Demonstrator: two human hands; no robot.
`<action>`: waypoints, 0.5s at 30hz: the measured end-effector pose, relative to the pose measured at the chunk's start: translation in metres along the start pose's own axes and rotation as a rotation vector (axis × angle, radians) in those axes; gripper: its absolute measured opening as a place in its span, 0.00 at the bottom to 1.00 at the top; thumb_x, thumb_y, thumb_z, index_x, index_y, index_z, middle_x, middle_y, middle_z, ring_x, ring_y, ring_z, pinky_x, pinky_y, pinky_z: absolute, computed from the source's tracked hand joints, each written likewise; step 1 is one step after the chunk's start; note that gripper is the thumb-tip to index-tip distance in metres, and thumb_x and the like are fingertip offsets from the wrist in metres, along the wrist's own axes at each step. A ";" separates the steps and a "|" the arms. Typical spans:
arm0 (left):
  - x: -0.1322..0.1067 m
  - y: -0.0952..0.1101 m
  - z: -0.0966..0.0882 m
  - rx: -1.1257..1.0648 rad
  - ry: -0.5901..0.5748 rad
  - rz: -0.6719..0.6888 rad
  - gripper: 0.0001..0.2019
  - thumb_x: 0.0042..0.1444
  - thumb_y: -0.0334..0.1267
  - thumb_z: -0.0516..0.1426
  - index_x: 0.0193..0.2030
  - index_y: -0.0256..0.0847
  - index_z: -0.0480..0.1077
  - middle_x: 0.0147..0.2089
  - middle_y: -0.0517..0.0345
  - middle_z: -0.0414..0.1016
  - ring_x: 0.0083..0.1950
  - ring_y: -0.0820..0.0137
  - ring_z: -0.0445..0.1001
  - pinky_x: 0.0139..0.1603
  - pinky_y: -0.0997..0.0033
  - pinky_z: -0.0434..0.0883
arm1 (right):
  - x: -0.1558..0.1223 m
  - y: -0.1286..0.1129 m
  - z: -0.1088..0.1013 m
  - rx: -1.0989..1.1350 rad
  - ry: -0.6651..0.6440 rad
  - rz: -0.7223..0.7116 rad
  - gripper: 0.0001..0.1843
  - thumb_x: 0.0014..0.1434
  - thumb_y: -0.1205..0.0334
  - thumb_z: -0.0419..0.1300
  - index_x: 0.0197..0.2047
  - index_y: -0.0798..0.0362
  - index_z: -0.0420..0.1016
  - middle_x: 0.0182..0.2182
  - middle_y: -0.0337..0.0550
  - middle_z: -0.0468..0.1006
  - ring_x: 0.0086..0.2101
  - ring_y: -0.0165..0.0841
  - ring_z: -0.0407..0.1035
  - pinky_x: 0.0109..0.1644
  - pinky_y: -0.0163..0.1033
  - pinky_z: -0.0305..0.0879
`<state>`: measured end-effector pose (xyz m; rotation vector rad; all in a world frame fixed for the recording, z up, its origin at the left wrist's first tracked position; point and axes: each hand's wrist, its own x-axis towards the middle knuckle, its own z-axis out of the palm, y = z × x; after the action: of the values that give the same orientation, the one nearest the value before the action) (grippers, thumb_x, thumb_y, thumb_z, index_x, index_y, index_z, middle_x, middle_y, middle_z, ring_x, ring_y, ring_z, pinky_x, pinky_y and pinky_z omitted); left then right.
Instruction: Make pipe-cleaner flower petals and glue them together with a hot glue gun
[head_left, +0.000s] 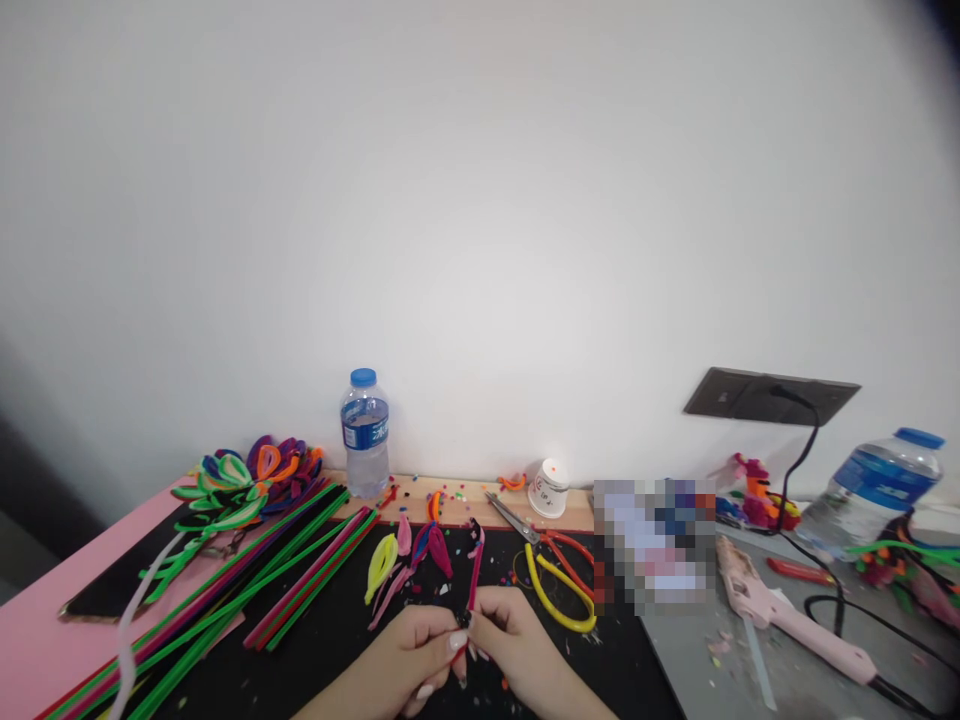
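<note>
At the bottom centre my left hand (411,650) and my right hand (517,645) meet over the black mat (330,640). Both pinch the lower end of a pink pipe cleaner (475,570) with a dark bit at the fingertips. The stem runs up and away from me. Just beyond lie bent petal shapes in yellow (381,562), pink and blue (427,545). Yellow-handled pliers (559,595) and red-handled scissors (540,535) lie right of my hands.
Long pipe cleaners (247,590) in green, pink and red fan out at left, with finished flowers (247,480) behind. A water bottle (365,432) and small white cup (549,488) stand by the wall. A pink glue gun (787,620), its cable and another bottle (874,490) sit right.
</note>
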<state>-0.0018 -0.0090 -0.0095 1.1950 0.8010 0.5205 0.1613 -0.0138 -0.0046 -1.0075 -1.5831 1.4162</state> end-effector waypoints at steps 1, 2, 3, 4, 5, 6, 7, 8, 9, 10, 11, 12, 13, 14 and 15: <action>0.001 -0.002 0.000 0.032 0.020 0.019 0.21 0.51 0.57 0.53 0.25 0.38 0.65 0.13 0.74 0.49 0.14 0.80 0.42 0.14 0.77 0.42 | 0.001 0.000 0.000 0.009 0.008 0.017 0.20 0.58 0.54 0.56 0.19 0.56 0.63 0.16 0.33 0.61 0.20 0.24 0.52 0.24 0.30 0.46; 0.001 -0.003 -0.001 0.072 0.040 0.041 0.21 0.52 0.56 0.52 0.26 0.38 0.65 0.13 0.74 0.49 0.14 0.80 0.43 0.15 0.77 0.42 | 0.001 0.001 0.001 0.016 0.020 0.034 0.20 0.57 0.55 0.56 0.19 0.56 0.63 0.16 0.33 0.61 0.20 0.24 0.52 0.23 0.30 0.46; 0.001 -0.004 -0.001 0.120 0.059 0.066 0.20 0.53 0.55 0.52 0.26 0.38 0.65 0.14 0.73 0.49 0.15 0.79 0.45 0.15 0.78 0.44 | 0.002 0.001 0.001 0.019 0.034 0.053 0.20 0.57 0.55 0.56 0.18 0.56 0.64 0.15 0.33 0.62 0.19 0.24 0.52 0.23 0.30 0.45; 0.001 -0.004 -0.001 0.175 0.076 0.091 0.19 0.55 0.54 0.51 0.27 0.37 0.66 0.15 0.72 0.50 0.16 0.79 0.47 0.17 0.78 0.46 | 0.002 0.002 0.002 0.019 0.049 0.068 0.19 0.57 0.56 0.56 0.18 0.56 0.64 0.15 0.33 0.62 0.19 0.24 0.52 0.23 0.30 0.45; 0.000 -0.004 -0.001 0.237 0.091 0.115 0.19 0.56 0.51 0.50 0.27 0.37 0.66 0.16 0.71 0.51 0.18 0.78 0.49 0.18 0.78 0.48 | 0.003 0.002 0.003 0.017 0.066 0.080 0.19 0.57 0.56 0.56 0.18 0.57 0.65 0.15 0.33 0.62 0.19 0.24 0.52 0.22 0.30 0.45; -0.001 -0.003 -0.001 0.309 0.106 0.139 0.18 0.58 0.49 0.49 0.27 0.37 0.66 0.17 0.70 0.52 0.19 0.77 0.51 0.20 0.78 0.50 | 0.003 0.003 0.004 0.011 0.084 0.090 0.18 0.57 0.57 0.56 0.18 0.57 0.65 0.15 0.33 0.62 0.19 0.24 0.52 0.22 0.30 0.44; -0.002 -0.001 -0.001 0.388 0.122 0.165 0.17 0.59 0.47 0.47 0.27 0.37 0.65 0.18 0.69 0.53 0.20 0.77 0.53 0.22 0.77 0.52 | 0.003 0.003 0.005 0.004 0.102 0.098 0.18 0.56 0.58 0.56 0.18 0.57 0.65 0.15 0.33 0.62 0.19 0.24 0.52 0.22 0.30 0.45; -0.003 0.000 -0.001 0.473 0.136 0.194 0.17 0.60 0.44 0.46 0.26 0.38 0.65 0.18 0.68 0.54 0.22 0.76 0.55 0.24 0.77 0.53 | 0.003 0.003 0.006 -0.004 0.119 0.107 0.17 0.56 0.59 0.56 0.18 0.57 0.65 0.15 0.33 0.62 0.19 0.24 0.52 0.23 0.31 0.45; -0.005 0.002 0.000 0.559 0.153 0.230 0.16 0.61 0.43 0.46 0.25 0.38 0.64 0.19 0.67 0.55 0.23 0.75 0.57 0.26 0.76 0.54 | 0.002 0.004 0.007 -0.013 0.133 0.117 0.17 0.55 0.59 0.56 0.18 0.56 0.65 0.15 0.33 0.62 0.19 0.24 0.52 0.23 0.31 0.45; -0.006 0.003 0.000 0.638 0.166 0.267 0.16 0.61 0.41 0.45 0.25 0.38 0.63 0.20 0.66 0.56 0.25 0.75 0.58 0.28 0.76 0.55 | 0.002 0.004 0.007 -0.022 0.145 0.127 0.17 0.55 0.60 0.56 0.17 0.56 0.64 0.15 0.32 0.62 0.19 0.24 0.51 0.23 0.31 0.46; -0.007 0.003 0.000 0.704 0.176 0.301 0.16 0.61 0.40 0.45 0.24 0.39 0.62 0.21 0.65 0.58 0.26 0.74 0.59 0.29 0.76 0.56 | 0.002 0.004 0.007 -0.029 0.156 0.136 0.17 0.54 0.61 0.56 0.16 0.56 0.63 0.14 0.32 0.61 0.19 0.24 0.51 0.23 0.31 0.46; -0.007 0.003 -0.001 0.754 0.182 0.329 0.16 0.62 0.40 0.45 0.24 0.39 0.62 0.23 0.65 0.59 0.27 0.73 0.60 0.31 0.75 0.56 | 0.002 0.004 0.007 -0.035 0.163 0.143 0.17 0.54 0.62 0.55 0.16 0.55 0.62 0.14 0.31 0.60 0.18 0.24 0.51 0.23 0.31 0.45; -0.008 0.002 -0.001 0.787 0.183 0.350 0.16 0.62 0.39 0.44 0.24 0.39 0.61 0.24 0.64 0.60 0.28 0.73 0.60 0.31 0.75 0.56 | 0.002 0.004 0.007 -0.040 0.169 0.148 0.17 0.53 0.62 0.55 0.15 0.55 0.61 0.13 0.31 0.59 0.18 0.23 0.50 0.22 0.30 0.45; -0.008 0.002 -0.001 0.807 0.183 0.360 0.16 0.62 0.39 0.44 0.24 0.39 0.61 0.24 0.63 0.61 0.28 0.72 0.60 0.32 0.75 0.56 | 0.002 0.004 0.007 -0.043 0.170 0.153 0.17 0.53 0.62 0.56 0.15 0.55 0.61 0.13 0.30 0.58 0.18 0.23 0.50 0.22 0.30 0.44; -0.008 0.002 -0.001 0.814 0.182 0.362 0.16 0.62 0.39 0.44 0.24 0.39 0.62 0.24 0.63 0.61 0.28 0.72 0.61 0.32 0.75 0.56 | 0.002 0.003 0.007 -0.043 0.164 0.158 0.17 0.53 0.61 0.56 0.15 0.55 0.61 0.13 0.30 0.58 0.17 0.23 0.50 0.21 0.30 0.44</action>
<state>-0.0071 -0.0140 -0.0060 2.0910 0.9970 0.6255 0.1546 -0.0145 -0.0079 -1.2644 -1.4462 1.3705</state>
